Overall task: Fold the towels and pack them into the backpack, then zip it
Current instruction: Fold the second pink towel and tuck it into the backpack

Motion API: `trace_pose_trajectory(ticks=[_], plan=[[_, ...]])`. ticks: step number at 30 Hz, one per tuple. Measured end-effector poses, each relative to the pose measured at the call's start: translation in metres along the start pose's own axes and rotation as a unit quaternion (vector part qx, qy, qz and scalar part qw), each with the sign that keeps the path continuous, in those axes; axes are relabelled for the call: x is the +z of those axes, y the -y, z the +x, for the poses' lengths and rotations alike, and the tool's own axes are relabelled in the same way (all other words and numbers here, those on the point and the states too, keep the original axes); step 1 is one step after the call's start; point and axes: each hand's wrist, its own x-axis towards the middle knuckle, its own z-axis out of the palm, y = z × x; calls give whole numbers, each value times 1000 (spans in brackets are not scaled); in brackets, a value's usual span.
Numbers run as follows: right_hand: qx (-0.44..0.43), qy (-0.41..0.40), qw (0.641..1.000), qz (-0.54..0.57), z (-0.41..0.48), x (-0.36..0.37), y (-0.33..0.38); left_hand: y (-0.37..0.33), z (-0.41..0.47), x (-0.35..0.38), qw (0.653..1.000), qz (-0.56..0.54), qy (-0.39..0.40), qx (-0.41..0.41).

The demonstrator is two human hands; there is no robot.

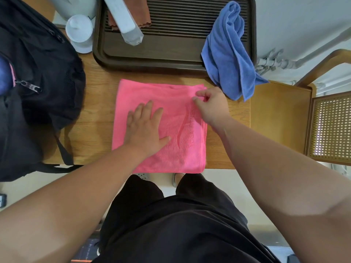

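Pink towel (182,149) lies folded into a rough square on the wooden table (95,118), its near edge right at the table's front edge.

- Left hand (145,128): palm down on the towel's left-centre, fingers (150,109) straight and spread, thumb out to the right. It presses flat and grips nothing.
- Right hand (212,105): at the towel's far right corner, fingers curled, thumb and forefinger pinching the top layer close to the edge.
- Embossed logo on the towel sits between the two hands, partly under the right wrist.

Blue towel (228,54) is unfolded and crumpled. It is draped over the right rim of the dark slatted tray (171,54), its lower end spilling onto the table just beyond the right hand, apart from the pink one.

Backpack (43,73) – black, on the table's left end, well left of the pink towel. Main opening gapes, zipper pull (30,86) hangs at its edge. Something blue with a pink trim shows inside – can't tell what.

Also on the tray: a long grey-white package (125,21) lying over a brown cloth (146,18). White lidded cup (79,31) stands between tray and backpack. Cane-panel chair (330,130) at right.
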Motion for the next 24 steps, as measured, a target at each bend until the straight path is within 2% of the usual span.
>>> trace_pose_trajectory(ticks=[9,13,15,18,20,24], plan=[[-31,18,993,-111,2,-5,-13,19,26,4,992,32,117,-32],[-41,-29,961,-270,-2,4,-11,22,29,4,989,24,140,-34],[-93,-34,932,-348,-7,11,-7,24,27,5,989,24,144,-37],[-203,41,883,-422,-13,23,-4,29,20,8,988,19,145,-52],[-201,103,861,-456,-13,32,-7,34,13,9,987,21,146,-61],[-176,130,863,-456,-15,40,-17,48,0,12,986,36,154,-59]])
